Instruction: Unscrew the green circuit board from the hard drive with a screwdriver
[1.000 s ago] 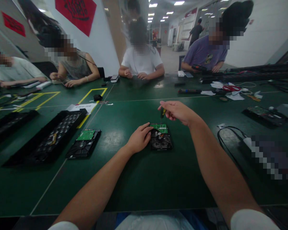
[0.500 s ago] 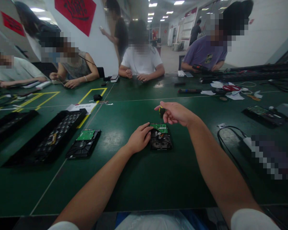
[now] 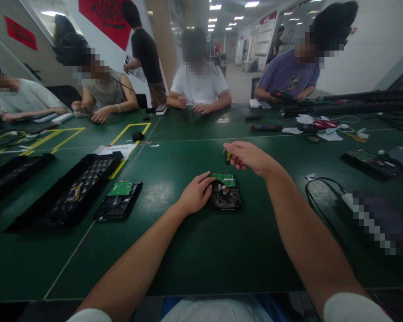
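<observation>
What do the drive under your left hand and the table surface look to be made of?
Hard drive: dark body, probably cast metal, matte with dull glints; a green printed circuit board covers its far end. Table: a dark green mat, likely rubber or vinyl, smooth with a soft sheen from the ceiling lights. The left hand rests on the drive's left edge.

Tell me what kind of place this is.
Probably an electronics disassembly or repair workshop: people sit around a long green work table, opened hard drives lie on it, and the right hand holds a small screwdriver above one.
</observation>
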A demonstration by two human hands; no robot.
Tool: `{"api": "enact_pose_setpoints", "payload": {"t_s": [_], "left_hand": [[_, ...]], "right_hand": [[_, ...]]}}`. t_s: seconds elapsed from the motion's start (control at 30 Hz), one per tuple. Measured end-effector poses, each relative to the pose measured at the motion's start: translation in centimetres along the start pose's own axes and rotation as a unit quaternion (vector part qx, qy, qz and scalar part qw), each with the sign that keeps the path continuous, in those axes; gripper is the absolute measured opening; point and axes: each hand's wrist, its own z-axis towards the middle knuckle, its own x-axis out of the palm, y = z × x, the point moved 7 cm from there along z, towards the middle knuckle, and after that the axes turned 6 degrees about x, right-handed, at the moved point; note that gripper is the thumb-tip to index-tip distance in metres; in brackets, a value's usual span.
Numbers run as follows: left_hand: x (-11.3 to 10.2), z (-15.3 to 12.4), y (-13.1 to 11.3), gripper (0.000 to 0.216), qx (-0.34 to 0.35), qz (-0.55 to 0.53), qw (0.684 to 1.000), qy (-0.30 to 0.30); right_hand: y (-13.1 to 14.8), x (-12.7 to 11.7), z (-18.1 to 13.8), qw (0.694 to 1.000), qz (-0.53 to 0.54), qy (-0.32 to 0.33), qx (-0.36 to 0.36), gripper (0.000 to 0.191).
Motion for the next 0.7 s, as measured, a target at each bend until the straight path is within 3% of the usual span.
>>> {"api": "enact_pose_setpoints", "payload": {"t_s": [0.13, 0.23, 0.43, 0.7], "left_hand": [[0.0, 0.0, 0.0, 0.041, 0.0, -0.001, 1.0, 0.001], [0.1, 0.0, 0.0, 0.041, 0.003, 0.0, 1.0, 0.002], [0.0, 0.0, 0.1, 0.04, 0.001, 0.001, 1.0, -0.002], [0.1, 0.0, 0.0, 0.04, 0.004, 0.005, 1.0, 0.0]], "right_hand": [[0.1, -1.1, 0.0, 0.997, -0.038, -0.068, 0.004, 0.036], [-0.2, -1.2, 0.1, 0.996, -0.038, -0.079, 0.02, 0.036], [-0.2, 0.0, -0.2, 0.999, 0.007, -0.025, 0.04, 0.028], [0.5, 1.8, -0.9, 0.997, 0.026, 0.059, 0.046, 0.037]]}}
